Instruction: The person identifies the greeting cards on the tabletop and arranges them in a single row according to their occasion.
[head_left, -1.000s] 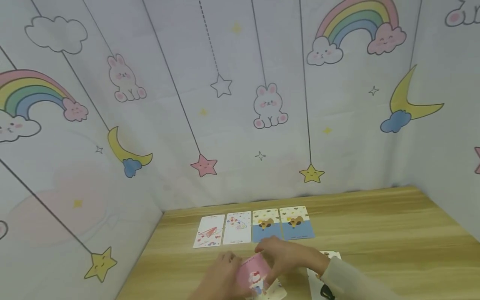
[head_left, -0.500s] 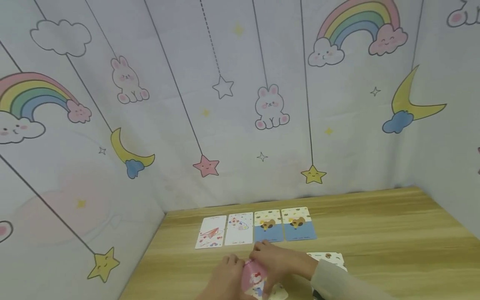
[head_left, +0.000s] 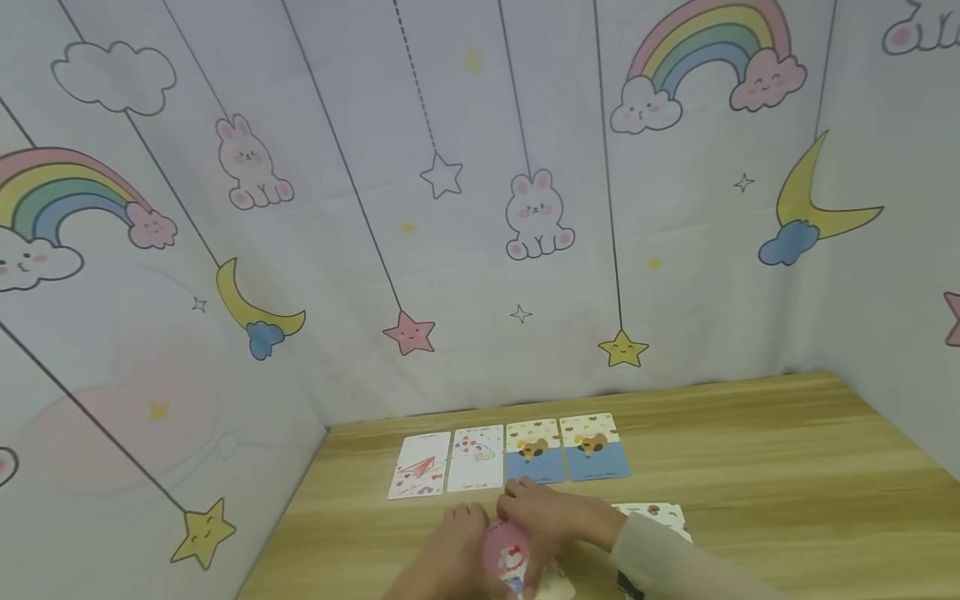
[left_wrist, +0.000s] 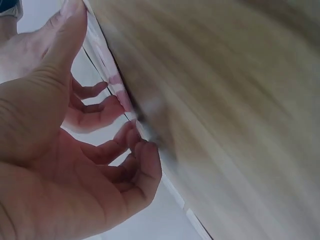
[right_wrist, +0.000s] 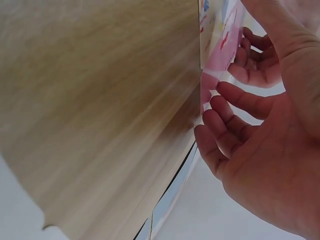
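A pink card point(head_left: 506, 546) with a white cartoon figure in a red bow lies low in the head view, between both hands. My left hand point(head_left: 450, 554) holds its left side, the fingers curled at its edge. From the right, my right hand point(head_left: 543, 521) pinches the card between thumb and fingers. The right wrist view shows the pink card point(right_wrist: 227, 45) edge-on, with fingertips at its border. Under it, a cream printed card point(head_left: 557, 583) sticks out to the right on the table. The card's lower part is hidden by the hands and the frame edge.
A row of cards stretches along the back of the wood-grain table point(head_left: 750, 467): a paper-plane card point(head_left: 420, 467), a white card point(head_left: 476, 458) and two blue-and-cream dog cards point(head_left: 595, 450). Another printed card point(head_left: 660, 512) lies partly under the right sleeve point(head_left: 675, 558). Patterned curtains surround the table.
My right hand has come slightly left and closer to my left hand, so less of the pink card shows between them. The back row of cards stays in place.
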